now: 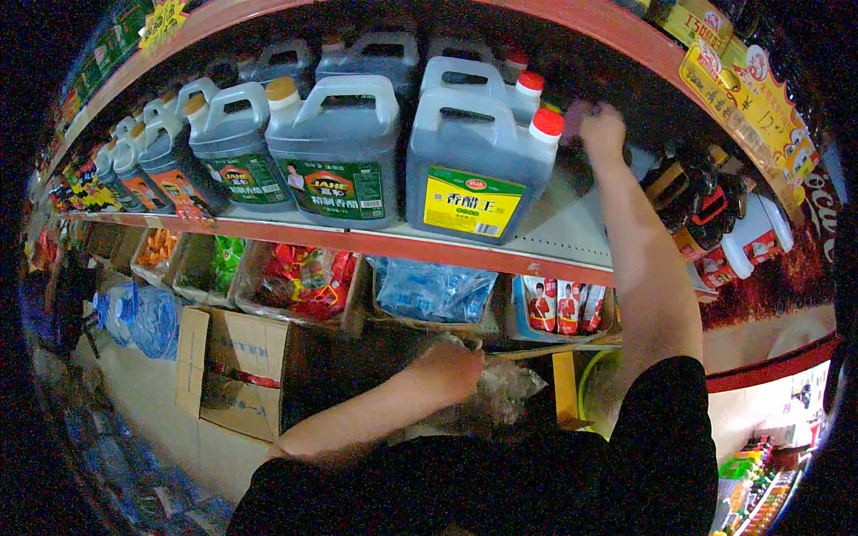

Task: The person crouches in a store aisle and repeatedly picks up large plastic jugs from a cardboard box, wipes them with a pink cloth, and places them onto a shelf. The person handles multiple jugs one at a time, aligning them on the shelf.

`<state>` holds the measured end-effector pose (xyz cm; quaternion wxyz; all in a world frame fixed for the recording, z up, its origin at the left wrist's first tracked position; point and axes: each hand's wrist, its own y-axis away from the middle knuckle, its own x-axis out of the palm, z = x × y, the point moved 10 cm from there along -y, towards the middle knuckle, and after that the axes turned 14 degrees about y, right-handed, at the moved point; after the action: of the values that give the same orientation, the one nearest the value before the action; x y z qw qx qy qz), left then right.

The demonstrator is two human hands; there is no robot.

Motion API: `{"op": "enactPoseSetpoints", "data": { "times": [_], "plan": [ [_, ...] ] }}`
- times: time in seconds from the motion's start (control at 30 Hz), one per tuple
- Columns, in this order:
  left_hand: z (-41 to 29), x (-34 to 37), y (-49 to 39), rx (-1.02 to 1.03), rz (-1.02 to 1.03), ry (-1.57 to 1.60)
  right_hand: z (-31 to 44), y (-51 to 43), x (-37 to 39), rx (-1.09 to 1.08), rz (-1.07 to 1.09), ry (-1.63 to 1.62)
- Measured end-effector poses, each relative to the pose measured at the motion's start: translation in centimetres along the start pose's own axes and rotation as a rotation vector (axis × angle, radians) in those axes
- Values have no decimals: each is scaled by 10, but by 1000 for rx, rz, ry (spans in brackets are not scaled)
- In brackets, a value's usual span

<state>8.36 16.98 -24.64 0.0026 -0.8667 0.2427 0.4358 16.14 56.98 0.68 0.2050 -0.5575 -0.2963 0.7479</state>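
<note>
My right hand (602,130) reaches deep onto the dim upper shelf (563,228), to the right of the red-capped jugs. It is blurred, with a pinkish smear at its fingers; whether that is a held thing, I cannot tell. Nearest to it stands a plastic vinegar jug (476,157) with a red cap and a yellow-green label; a similar red-capped jug is behind it. Lower down, my left hand (462,368) is curled beside crumpled clear plastic (513,392), below the shelf's front edge. Its fingers are mostly hidden, so its grip is unclear.
Gold-capped vinegar jugs (335,154) line the shelf leftward. Dark-wrapped bottles (700,194) stand at right. Beneath are boxes of red packets (301,281), blue plastic packs (432,291) and red-and-white pouches (568,308). An open cardboard box (244,365) and large water bottles (151,318) sit lower left.
</note>
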Motion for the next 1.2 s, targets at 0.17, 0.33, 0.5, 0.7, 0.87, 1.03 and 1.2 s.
{"op": "enactPoseSetpoints", "data": {
  "times": [0.17,0.33,0.5,0.7,0.87,1.03,1.2],
  "plan": [
    [2,-5,5,-29,39,3,42,-27,61,-424,456,522],
    [11,-11,6,-107,7,45,55,-19,66,-333,515,442],
    [16,-8,4,-102,11,58,67,-25,49,-352,451,386],
    [16,1,0,-96,34,62,69,-43,50,-351,393,375],
    [12,5,-1,-56,25,-11,64,-50,54,-349,368,364],
    [16,14,-2,-100,130,25,42,-71,30,-284,163,357],
    [13,5,-2,-79,59,33,20,-101,-3,-226,-42,333]
  ]
}}
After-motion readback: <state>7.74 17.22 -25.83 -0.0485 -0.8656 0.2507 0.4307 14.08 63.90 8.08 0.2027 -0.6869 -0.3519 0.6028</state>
